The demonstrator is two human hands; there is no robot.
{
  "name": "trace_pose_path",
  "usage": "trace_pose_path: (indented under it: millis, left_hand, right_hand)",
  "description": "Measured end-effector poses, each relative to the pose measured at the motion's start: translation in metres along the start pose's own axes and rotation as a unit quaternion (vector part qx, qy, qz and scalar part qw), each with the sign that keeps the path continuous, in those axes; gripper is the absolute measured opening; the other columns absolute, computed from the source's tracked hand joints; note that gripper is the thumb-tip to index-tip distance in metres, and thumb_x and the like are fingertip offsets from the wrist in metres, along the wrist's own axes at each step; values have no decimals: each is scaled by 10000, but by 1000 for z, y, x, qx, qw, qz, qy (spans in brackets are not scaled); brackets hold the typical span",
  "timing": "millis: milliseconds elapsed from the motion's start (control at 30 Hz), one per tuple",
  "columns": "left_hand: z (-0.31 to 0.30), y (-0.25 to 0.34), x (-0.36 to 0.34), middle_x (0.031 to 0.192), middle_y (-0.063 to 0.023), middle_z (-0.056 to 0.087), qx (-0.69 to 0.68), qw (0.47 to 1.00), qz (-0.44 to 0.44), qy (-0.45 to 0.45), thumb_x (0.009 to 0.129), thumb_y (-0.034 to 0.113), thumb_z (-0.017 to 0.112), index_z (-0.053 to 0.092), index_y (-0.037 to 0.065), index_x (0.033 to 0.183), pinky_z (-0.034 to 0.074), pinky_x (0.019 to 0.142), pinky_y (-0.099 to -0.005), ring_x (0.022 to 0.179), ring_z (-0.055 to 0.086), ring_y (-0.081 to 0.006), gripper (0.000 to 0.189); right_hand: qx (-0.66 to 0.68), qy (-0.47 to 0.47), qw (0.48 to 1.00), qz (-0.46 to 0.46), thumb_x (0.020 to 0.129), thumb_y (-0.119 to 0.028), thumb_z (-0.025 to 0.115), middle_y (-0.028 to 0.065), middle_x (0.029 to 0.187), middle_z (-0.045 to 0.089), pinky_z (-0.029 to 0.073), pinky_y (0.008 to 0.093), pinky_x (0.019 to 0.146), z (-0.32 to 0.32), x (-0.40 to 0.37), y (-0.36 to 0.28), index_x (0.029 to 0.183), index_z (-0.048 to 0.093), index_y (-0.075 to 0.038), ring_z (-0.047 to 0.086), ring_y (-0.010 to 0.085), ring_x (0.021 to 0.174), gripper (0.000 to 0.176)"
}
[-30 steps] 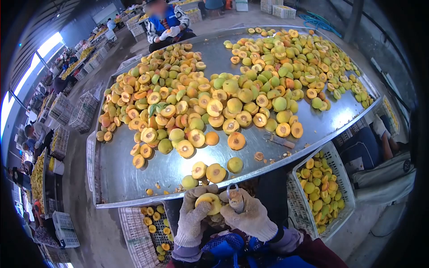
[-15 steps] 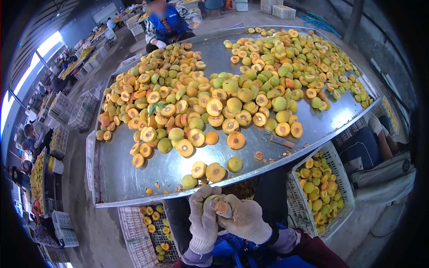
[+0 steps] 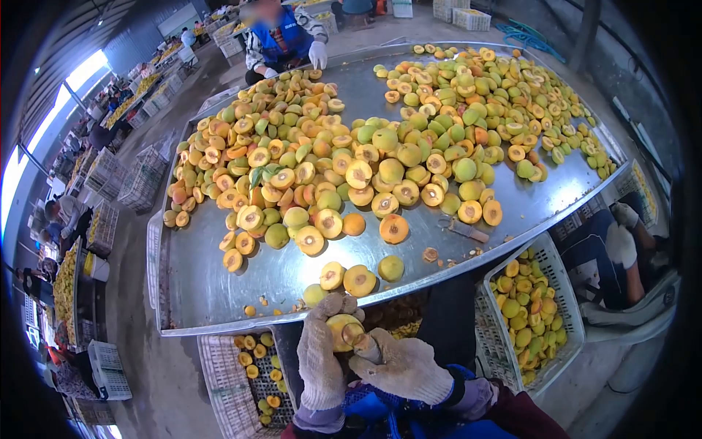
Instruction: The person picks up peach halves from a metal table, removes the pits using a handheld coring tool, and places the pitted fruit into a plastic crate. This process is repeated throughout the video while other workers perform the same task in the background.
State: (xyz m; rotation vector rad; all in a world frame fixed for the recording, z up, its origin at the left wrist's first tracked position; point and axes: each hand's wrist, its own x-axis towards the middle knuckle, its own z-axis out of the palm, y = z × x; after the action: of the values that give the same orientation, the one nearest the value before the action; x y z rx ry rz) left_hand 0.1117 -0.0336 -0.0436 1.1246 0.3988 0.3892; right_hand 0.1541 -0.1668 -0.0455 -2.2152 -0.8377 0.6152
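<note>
My left hand (image 3: 324,358), in a soiled white knit glove, holds a yellow peach half (image 3: 341,331) with its cut side up, just below the near rim of the metal table (image 3: 219,296). My right hand (image 3: 406,366), gloved too, closes on a small metal tool (image 3: 371,350) mostly covered by the fingers. Its tip meets the peach half around the brown pit area. Just beyond my hands, cut peach halves (image 3: 360,280) lie near the table edge. A large heap of peach halves (image 3: 391,172) spreads over the table behind them.
A knife (image 3: 466,231) with a wooden handle lies on the table. To the right stands a crate (image 3: 574,322) of peach halves; another crate (image 3: 219,373) sits at lower left. A co-worker (image 3: 281,36) sits across the table, and another person's gloved hand (image 3: 620,245) shows at right.
My right hand has shifted slightly right and down, uncovering more of the peach half. The brown piece seen at my fingers is no longer visible. Across the table, the co-worker's gloved hand has come into view.
</note>
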Motion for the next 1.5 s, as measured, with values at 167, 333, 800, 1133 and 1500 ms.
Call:
trace_pose_path:
  millis: [167,333,800,1133,1500]
  left_hand:
    - [7,-3,-3,1189,-177,596,12,999,17,33,1016,482,427,479,-57,1295,497,921,-358,1058,602,-246,609]
    - [11,-2,-8,1192,-176,601,83,993,85,29,995,504,465,505,-37,1275,501,912,-370,1023,611,-250,610]
    - [7,-6,-5,1185,-206,598,1,997,73,-7,1012,508,402,475,-54,1274,517,894,-400,1027,627,-296,625]
    - [15,5,-9,1217,-189,579,128,979,156,-15,1015,502,396,494,-26,1275,502,905,-376,1004,621,-264,596]
    - [19,22,7,875,-115,671,217,970,55,-96,1015,329,470,615,-28,1107,505,767,-310,814,643,-196,396]
  right_hand:
    - [27,1,998,58,832,-405,693,120,813,663,529,379,504,-7,-2,-11,1033,558,-99,686,263,657,390]
    - [122,-15,992,3,879,-501,590,102,789,664,539,412,617,0,-6,-4,1131,524,-104,682,297,723,474]
    - [173,-72,982,-9,898,-410,599,83,893,601,536,364,609,-2,-8,-3,1137,554,-179,658,267,748,335]
    - [247,-49,963,-100,915,-302,598,44,911,546,513,329,540,2,-9,4,1102,553,-171,623,212,691,232]
    - [559,-255,783,91,954,-325,604,14,549,536,361,239,352,-19,-8,11,900,547,-81,496,102,397,256]
